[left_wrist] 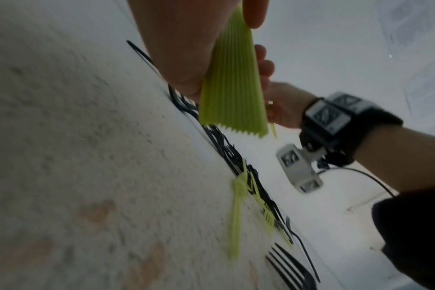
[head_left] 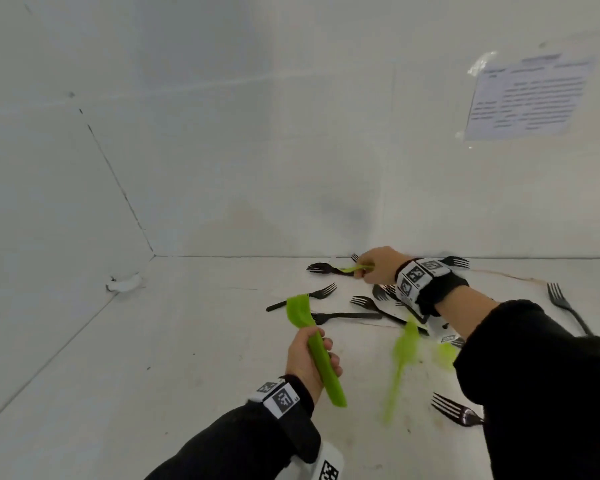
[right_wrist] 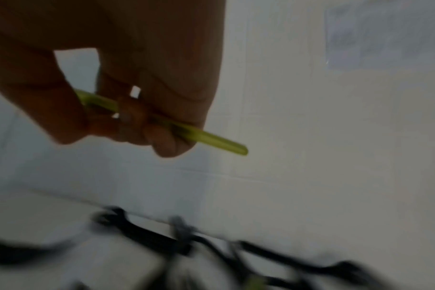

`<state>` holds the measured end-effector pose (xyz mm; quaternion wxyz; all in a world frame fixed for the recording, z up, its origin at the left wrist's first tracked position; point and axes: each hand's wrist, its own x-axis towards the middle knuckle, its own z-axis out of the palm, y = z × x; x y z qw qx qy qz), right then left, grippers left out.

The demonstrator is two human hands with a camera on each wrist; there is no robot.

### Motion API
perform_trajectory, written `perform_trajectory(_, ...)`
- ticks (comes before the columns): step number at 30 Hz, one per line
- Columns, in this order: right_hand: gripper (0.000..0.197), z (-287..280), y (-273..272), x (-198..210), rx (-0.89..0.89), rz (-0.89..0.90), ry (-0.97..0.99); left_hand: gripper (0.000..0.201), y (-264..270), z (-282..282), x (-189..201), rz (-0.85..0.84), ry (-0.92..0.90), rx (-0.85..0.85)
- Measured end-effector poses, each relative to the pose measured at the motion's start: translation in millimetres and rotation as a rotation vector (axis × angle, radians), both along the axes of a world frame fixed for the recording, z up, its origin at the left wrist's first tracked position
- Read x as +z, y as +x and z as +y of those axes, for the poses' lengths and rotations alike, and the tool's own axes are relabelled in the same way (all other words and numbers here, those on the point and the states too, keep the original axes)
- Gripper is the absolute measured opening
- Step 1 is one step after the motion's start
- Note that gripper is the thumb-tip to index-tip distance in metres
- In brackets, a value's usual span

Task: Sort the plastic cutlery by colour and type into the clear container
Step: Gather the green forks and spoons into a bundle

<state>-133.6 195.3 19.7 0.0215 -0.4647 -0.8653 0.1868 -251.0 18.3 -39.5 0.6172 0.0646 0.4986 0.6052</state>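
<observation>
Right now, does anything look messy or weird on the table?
Yes. Black plastic forks lie scattered every way on the white table, some crossing, with a blurred green plastic piece among them. The left hand grips a neat green stack; the right hand pinches one green piece. No clear container shows.

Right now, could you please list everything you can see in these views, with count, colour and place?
Stack of green cutlery: one bundle, lime green, gripped in the left hand.
Green piece: one, lime green, pinched by the right hand near the back wall.
Loose green cutlery: at least two, blurred, on the table.
Black forks: about ten, scattered on the table.
Table: one, white.
Printed sheet: one, taped on the wall, upper right.
Left hand: black sleeve, tagged wristband.
Right hand: black sleeve, tagged wristband.
</observation>
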Motion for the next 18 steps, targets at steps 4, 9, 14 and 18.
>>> perform_trajectory(4, 0.038, -11.5, 67.7, -22.9, 0.021, -0.257, -0.015, 0.02, 27.0, -0.6, -2.9, 0.02, -0.002, -0.055)
perform_trajectory(9, 0.048, -25.9, 92.5, -49.5, 0.134, -0.395, -0.066, 0.02, 55.1, 3.8, -2.8, 0.036, 0.011, -0.072)
perform_trajectory(14, 0.031, -30.9, 105.2, -66.4, 0.081, -0.411, 0.066, 0.021, 75.0, 2.6, -3.3, 0.034, 0.014, -0.052)
perform_trajectory(18, 0.035, -26.4, 115.7, -66.7, 0.072, -0.338, 0.059, 0.021, 86.7, -0.8, -4.9, 0.031, 0.016, -0.031)
